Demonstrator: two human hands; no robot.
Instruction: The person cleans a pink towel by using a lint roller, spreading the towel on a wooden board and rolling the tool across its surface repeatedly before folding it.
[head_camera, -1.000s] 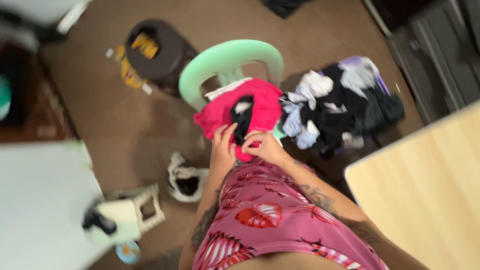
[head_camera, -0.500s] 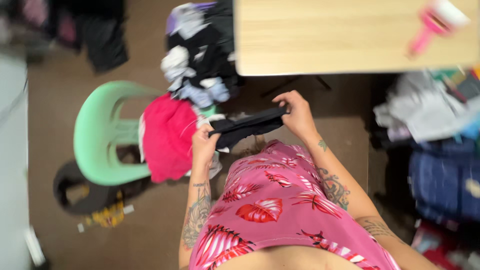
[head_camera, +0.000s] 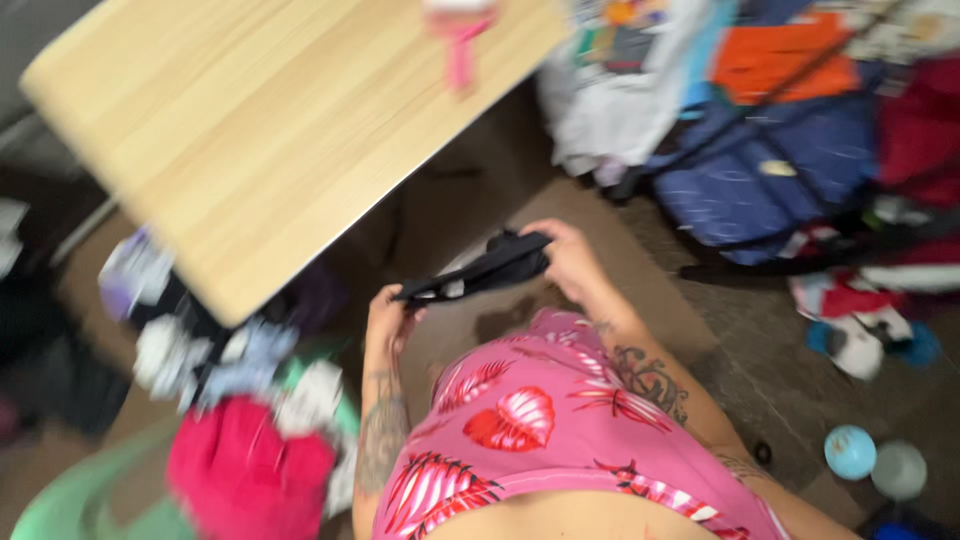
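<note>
A small black garment (head_camera: 480, 272) is stretched between both my hands in front of my pink leaf-print top. My left hand (head_camera: 388, 318) pinches its left end. Its right end is bunched in my right hand (head_camera: 568, 258). The garment hangs in the air just below the edge of a light wooden table (head_camera: 250, 130). At the lower left, a bright pink cloth (head_camera: 245, 470) lies on a mint green plastic chair (head_camera: 80, 500), beside a heap of black, white and pale blue clothes (head_camera: 220, 365).
A pink-handled object (head_camera: 460, 40) lies on the table's far edge. Piled clothes and a dark blue bag (head_camera: 770, 170) fill the upper right. Two round blue-grey lids (head_camera: 872, 458) sit on the brown floor at the lower right.
The view has swung right. Both hands lifted the black garment off the pink cloth on the chair, pulled it taut and carried it toward the table; the chair is now at the lower left.
</note>
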